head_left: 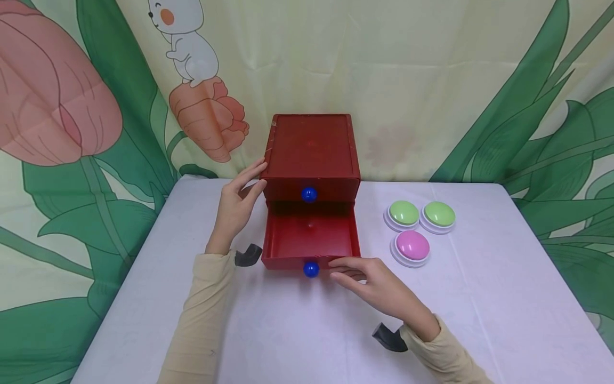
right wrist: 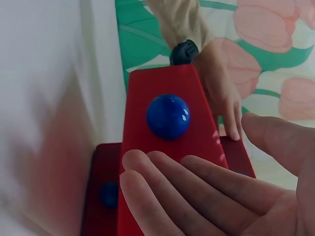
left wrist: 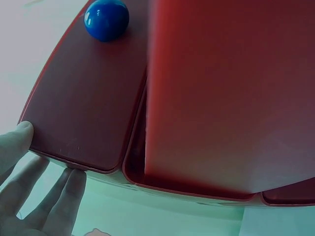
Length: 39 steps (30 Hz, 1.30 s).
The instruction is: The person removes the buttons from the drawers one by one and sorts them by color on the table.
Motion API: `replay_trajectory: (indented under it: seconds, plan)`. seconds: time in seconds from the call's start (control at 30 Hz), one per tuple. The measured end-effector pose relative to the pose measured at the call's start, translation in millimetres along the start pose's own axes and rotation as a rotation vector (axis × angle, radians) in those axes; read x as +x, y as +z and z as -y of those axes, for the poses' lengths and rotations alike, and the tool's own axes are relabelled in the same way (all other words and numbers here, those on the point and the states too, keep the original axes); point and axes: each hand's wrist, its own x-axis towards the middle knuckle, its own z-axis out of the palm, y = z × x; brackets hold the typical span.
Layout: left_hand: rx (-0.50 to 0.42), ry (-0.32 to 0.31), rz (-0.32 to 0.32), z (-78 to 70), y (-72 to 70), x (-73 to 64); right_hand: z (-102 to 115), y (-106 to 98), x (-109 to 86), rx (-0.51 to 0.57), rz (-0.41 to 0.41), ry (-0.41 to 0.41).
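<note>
A red cabinet [head_left: 310, 146] of stacked drawers with blue ball knobs stands at the back of the table. Its middle drawer [head_left: 309, 237] is pulled out, and nothing lies on the part of its floor that shows. My left hand [head_left: 235, 205] rests on the cabinet's left side. In the left wrist view its thumb [left wrist: 19, 137] touches the front edge, with straight fingers [left wrist: 71, 194] along the side. My right hand [head_left: 371, 280] is at the drawer's front, right of the blue knob [head_left: 311, 269]. Its fingers [right wrist: 197, 196] are extended and hold nothing.
Right of the cabinet are two green push buttons [head_left: 404, 213] and a pink push button [head_left: 412, 246] on white bases. Each wrist wears a black device [head_left: 390, 338]. A printed cloth [head_left: 408, 106] hangs right behind the white table [head_left: 297, 330].
</note>
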Motion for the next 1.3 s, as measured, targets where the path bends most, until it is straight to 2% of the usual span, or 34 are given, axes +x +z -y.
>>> replay_trajectory:
  seconds: [0.37, 0.53, 0.7, 0.77, 1.0, 1.3]
  plan:
    - [0.0, -0.002, -0.003, 0.7, -1.1, -0.9, -5.0, 11.8, 7.7, 0.013, -0.003, 0.018]
    - [-0.005, 0.015, 0.0, 1.2, -1.1, -1.2, -7.3, 17.2, 10.1, 0.079, 0.012, 0.03]
    - [0.003, 0.003, -0.001, -0.7, -1.0, -1.4, -7.9, 22.2, 13.7, 0.129, 0.032, 0.026]
    - [0.005, -0.008, 0.001, -4.0, -0.7, -2.0, -7.5, 23.9, 15.0, 0.14, 0.036, 0.03]
    - [0.015, -0.018, 0.011, -30.6, 0.9, -5.3, -5.3, 28.6, 20.2, 0.188, 0.04, 0.052]
    - [0.006, -0.02, 0.013, -31.3, 0.3, -5.4, -5.2, 36.5, 24.9, 0.169, 0.027, 0.096]
